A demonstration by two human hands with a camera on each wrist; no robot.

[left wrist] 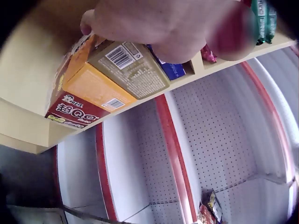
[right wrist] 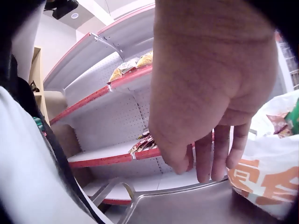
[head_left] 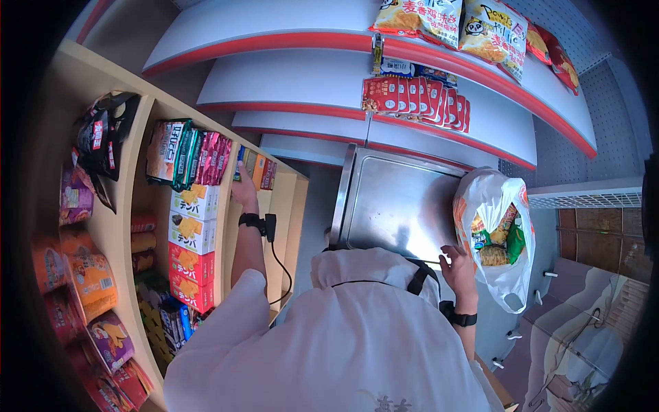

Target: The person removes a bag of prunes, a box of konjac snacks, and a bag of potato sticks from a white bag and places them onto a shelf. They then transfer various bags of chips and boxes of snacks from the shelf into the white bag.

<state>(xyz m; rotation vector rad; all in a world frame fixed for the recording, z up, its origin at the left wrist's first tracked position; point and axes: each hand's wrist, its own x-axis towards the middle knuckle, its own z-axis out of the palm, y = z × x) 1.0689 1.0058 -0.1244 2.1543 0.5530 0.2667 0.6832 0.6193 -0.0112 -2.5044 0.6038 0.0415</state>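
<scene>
My left hand [head_left: 245,191] reaches into the wooden shelf beside a row of small snack boxes. In the left wrist view this hand [left wrist: 154,25] lies across the tops of a khaki box [left wrist: 133,70] and a blue pack [left wrist: 172,70]; its fingertips are hidden, so I cannot tell whether it grips either. An orange box [left wrist: 96,86] and a dark red box [left wrist: 70,110] stand beside them. My right hand [head_left: 458,271] hangs with loose fingers by a metal cart top [head_left: 398,199], left of a white plastic bag [head_left: 511,278] of snack packets. Nothing shows in this hand [right wrist: 210,88].
Pink packets [head_left: 214,159] and green packets [head_left: 185,161] stand left of my left hand, above stacked white and red boxes [head_left: 192,264]. White red-edged shelves [head_left: 288,79] line the far side, with red packets [head_left: 419,99] and chip bags [head_left: 494,34]. A black cable [head_left: 287,264] hangs from my left wrist.
</scene>
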